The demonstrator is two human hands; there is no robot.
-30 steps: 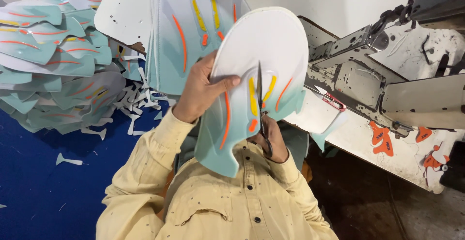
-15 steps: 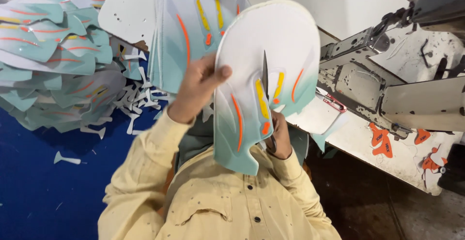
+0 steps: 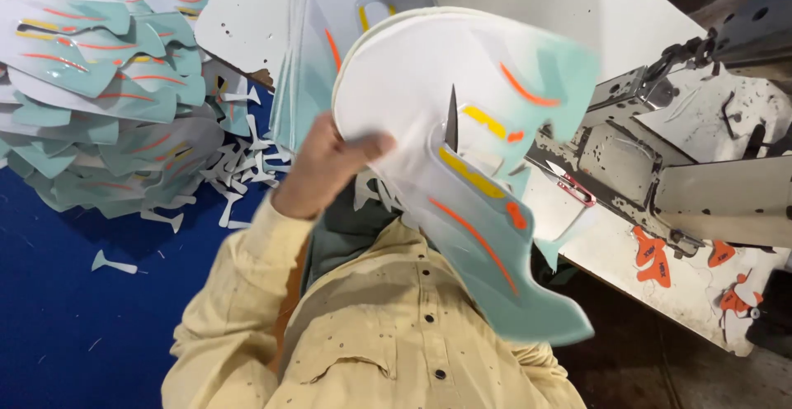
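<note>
My left hand (image 3: pixel 326 166) grips the edge of a flat shoe-upper panel (image 3: pixel 412 87), white and teal with orange and yellow stripes. I hold it up close in front of my chest. A dark pointed blade (image 3: pixel 451 120) pokes through a slit in the panel's middle. My right hand is hidden behind the panel. My yellow shirt sleeve (image 3: pixel 239 293) runs up to the left hand.
A heap of similar teal panels (image 3: pixel 99 87) lies at the left on a blue surface (image 3: pixel 66 310), with white offcuts (image 3: pixel 223 178) scattered beside it. A stack of panels (image 3: pixel 330 13) rests on the white table (image 3: pixel 577 13). A metal machine (image 3: pixel 660 153) and orange cut-outs (image 3: pixel 652 260) sit at the right.
The panel has risen, come closer and tilted so its tail points lower right. My right hand, seen below it earlier, is now covered by it.
</note>
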